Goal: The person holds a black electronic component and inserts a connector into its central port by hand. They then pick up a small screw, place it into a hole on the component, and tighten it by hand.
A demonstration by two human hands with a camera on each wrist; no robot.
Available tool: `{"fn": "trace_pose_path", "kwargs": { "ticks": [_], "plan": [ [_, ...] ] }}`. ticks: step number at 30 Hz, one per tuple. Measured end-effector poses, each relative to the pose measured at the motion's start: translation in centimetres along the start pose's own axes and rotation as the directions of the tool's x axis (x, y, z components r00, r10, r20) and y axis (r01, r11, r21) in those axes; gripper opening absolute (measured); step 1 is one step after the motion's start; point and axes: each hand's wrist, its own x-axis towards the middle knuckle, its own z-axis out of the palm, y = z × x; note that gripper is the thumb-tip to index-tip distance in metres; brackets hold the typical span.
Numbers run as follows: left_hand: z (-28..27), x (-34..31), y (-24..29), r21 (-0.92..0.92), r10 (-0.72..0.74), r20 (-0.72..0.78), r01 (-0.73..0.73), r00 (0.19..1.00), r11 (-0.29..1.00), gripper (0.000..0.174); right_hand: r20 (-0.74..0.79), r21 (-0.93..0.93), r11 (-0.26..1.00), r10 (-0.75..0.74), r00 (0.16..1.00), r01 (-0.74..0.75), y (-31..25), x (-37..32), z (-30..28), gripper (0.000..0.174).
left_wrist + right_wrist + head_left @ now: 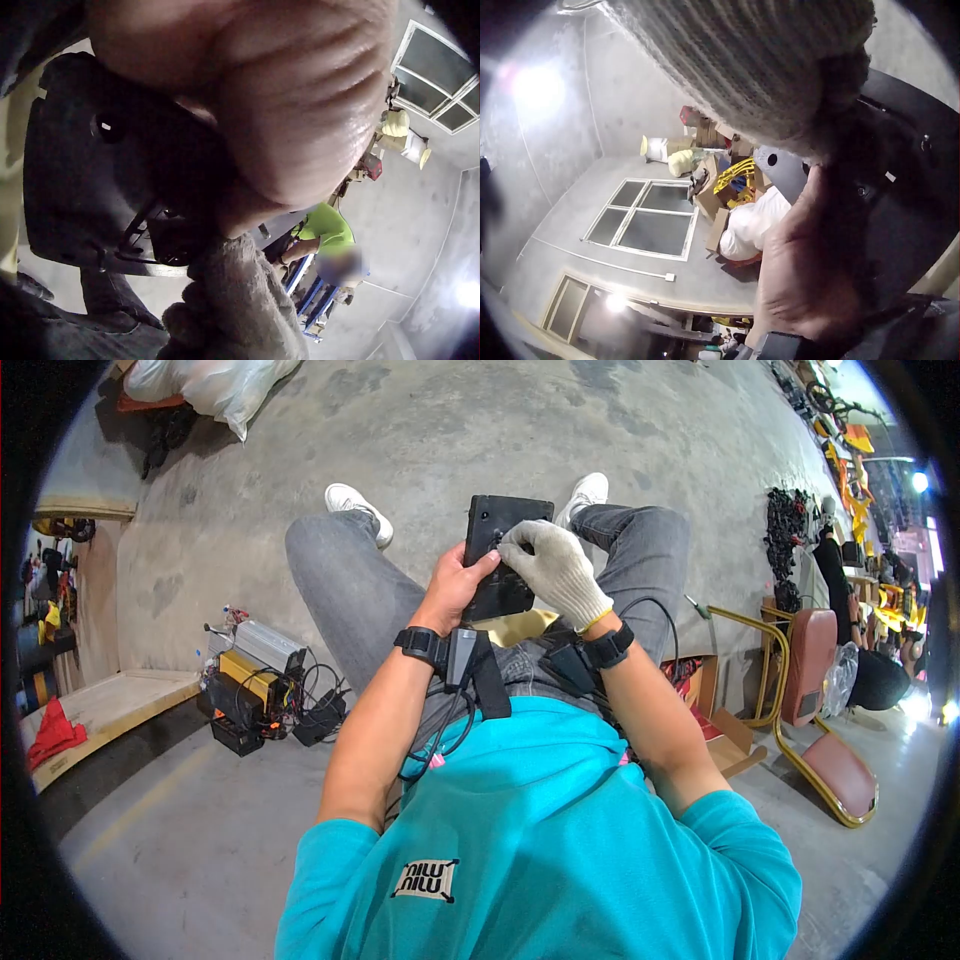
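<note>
A black plastic panel (503,596) with holes and moulded parts is held up between the person's knees. The bare left hand (452,586) grips its left edge, thumb over the face. The right hand (556,565), in a whitish knitted glove, has its fingers bent together at the middle of the panel. In the left wrist view the gloved fingers (240,307) reach the panel (75,169) beside its slotted part. The glove covers the spot under its fingertips, and I cannot tell whether they pinch a small piece.
A metal-and-yellow device (255,665) with tangled wires sits on the floor at left, near a wooden board (120,705). An overturned chair (810,670) and an open cardboard box (735,745) lie at right. White bags (215,390) stand at the far left.
</note>
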Motion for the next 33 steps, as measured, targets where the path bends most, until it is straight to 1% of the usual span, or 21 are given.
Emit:
{"fn": "trace_pose_path", "kwargs": {
  "ticks": [1, 3, 6, 8, 10, 11, 13, 14, 16, 20, 22, 23, 25, 26, 28, 29, 30, 32, 33],
  "plan": [
    [0.0, 0.0, 0.0, 0.0, -0.001, 0.0, 0.001, 1.0, 1.0, 0.021, -0.002, -0.007, 1.0, -0.017, 1.0, 0.017, 0.0, 0.0, 0.0, 0.016],
    [-0.1, -0.2, 0.0, 0.029, 0.026, 0.02, -0.027, 0.999, 0.999, 0.028, 0.015, 0.017, 1.0, -0.023, 1.0, 0.023, -0.1, -0.1, -0.4, 0.016],
    [-0.1, -0.2, 0.1, 0.075, 0.03, 0.013, -0.031, 0.999, 0.997, 0.03, 0.038, 0.049, 0.998, -0.038, 0.999, 0.037, 0.2, -0.1, -0.5, 0.017],
    [-0.1, -0.2, 0.1, 0.066, 0.024, 0.015, -0.025, 1.0, 0.998, 0.03, 0.045, 0.058, 0.997, -0.047, 0.998, 0.044, 0.4, -0.1, -0.4, 0.017],
    [0.0, -0.3, 0.3, 0.056, 0.019, 0.015, -0.02, 1.0, 0.998, 0.029, 0.062, 0.074, 0.997, 0.0, 0.998, -0.005, 0.2, 0.0, -0.4, 0.019],
    [0.1, -0.3, 0.3, 0.072, 0.018, 0.004, -0.018, 1.0, 0.997, 0.029, 0.062, 0.075, 0.997, 0.001, 0.998, -0.006, 0.0, 0.0, -0.4, 0.019],
    [0.1, -0.3, 0.3, 0.089, 0.017, -0.006, -0.016, 1.0, 0.996, 0.029, 0.067, 0.066, 0.99, 0.117, 0.991, -0.122, -0.6, 0.0, -0.4, 0.019],
    [0.2, -0.3, 0.4, 0.09, 0.017, -0.008, -0.016, 1.0, 0.996, 0.029, 0.067, 0.067, 0.99, 0.118, 0.991, -0.122, -0.4, 0.0, -0.2, 0.019],
    [0.2, -0.2, 0.4, 0.094, 0.017, -0.01, -0.016, 1.0, 0.995, 0.029, 0.006, 0.086, 0.99, 0.112, 0.994, -0.113, -0.1, -0.1, 0.3, 0.017],
    [0.3, -0.2, 0.4, 0.039, 0.02, -0.035, -0.018, 0.999, 0.999, 0.028, 0.025, 0.153, 0.983, 0.095, 0.995, -0.097, -0.3, -0.2, -0.2, 0.016],
    [0.2, -0.1, 0.4, 0.012, 0.012, -0.039, -0.011, 0.999, 1.0, 0.028, 0.016, 0.215, 0.968, 0.125, 0.992, -0.126, -0.7, -0.3, -0.6, 0.015],
    [0.1, -0.1, 0.4, 0.007, 0.014, -0.033, -0.014, 0.999, 1.0, 0.027, 0.014, 0.217, 0.968, 0.13, 0.991, -0.13, -0.4, -0.3, -0.6, 0.015],
    [0.0, -0.1, 0.4, 0.005, 0.013, -0.022, -0.013, 1.0, 1.0, 0.027, -0.036, 0.269, 0.963, 0.001, 0.999, 0.009, 0.1, -0.1, -0.9, 0.022],
    [0.0, -0.1, 0.4, -0.002, 0.005, -0.021, -0.005, 1.0, 1.0, 0.026, -0.04, 0.27, 0.963, 0.004, 0.999, 0.007, 0.2, -0.2, -1.2, 0.022],
    [-0.1, -0.1, 0.4, -0.006, -0.004, -0.02, 0.004, 1.0, 1.0, 0.026, -0.025, 0.22, 0.972, 0.093, 0.995, -0.085, -0.4, -0.2, -2.1, 0.032],
    [0.0, -0.1, 0.4, -0.005, 0.013, -0.016, -0.013, 1.0, 1.0, 0.025, 0.004, 0.185, 0.972, 0.147, 0.989, -0.146, -0.2, -0.3, -2.3, 0.039],
    [0.0, -0.1, 0.4, -0.004, 0.028, -0.011, -0.028, 1.0, 1.0, 0.025, 0.001, 0.186, 0.971, 0.151, 0.988, -0.149, -0.7, -0.3, -2.7, 0.039],
    [0.1, -0.1, 0.3, -0.016, 0.038, -0.009, -0.038, 0.999, 0.999, 0.024, 0.133, 0.213, 0.91, 0.334, 0.933, -0.356, -2.0, -0.5, -3.6, 0.031],
    [0.1, 0.0, 0.3, -0.03, 0.052, -0.01, -0.052, 0.999, 0.998, 0.024, 0.131, 0.215, 0.909, 0.336, 0.933, -0.357, -2.0, -0.7, -3.7, 0.031]
  ]
}}
